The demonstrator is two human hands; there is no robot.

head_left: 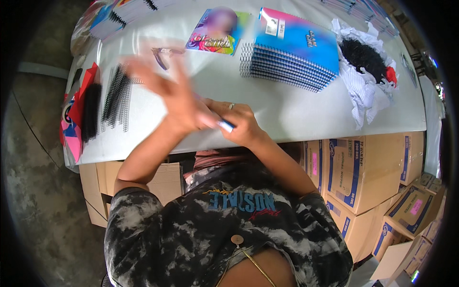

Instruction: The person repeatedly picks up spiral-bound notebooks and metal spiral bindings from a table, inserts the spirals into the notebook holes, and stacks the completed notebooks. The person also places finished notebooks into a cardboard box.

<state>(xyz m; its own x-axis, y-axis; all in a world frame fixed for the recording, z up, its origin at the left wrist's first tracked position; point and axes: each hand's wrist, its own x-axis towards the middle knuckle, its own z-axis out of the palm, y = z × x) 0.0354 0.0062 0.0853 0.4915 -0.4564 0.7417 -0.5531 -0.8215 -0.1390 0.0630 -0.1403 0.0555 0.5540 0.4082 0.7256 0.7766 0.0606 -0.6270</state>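
Observation:
My left hand (174,98) is raised over the table, fingers spread and smeared by motion. Its heel is close to my right hand (240,122), which is closed around a small item with a white and dark blue end (226,126). Most of that item is hidden, so its kind cannot be made out. Beyond my left fingers lies a small hand tool with curved dark handles (162,60), partly blurred. Loose metal spiral coils (116,98) lie to the left of that hand. A colourful notebook cover (210,43) rests flat farther back.
A stack of blue and pink spiral notebooks (296,52) stands at right, beside crumpled white cloth (354,98) holding a black tangle (363,60). Black coils (91,112) and red and pink pieces (74,136) lie at the left edge. Cardboard boxes (366,167) are piled below right.

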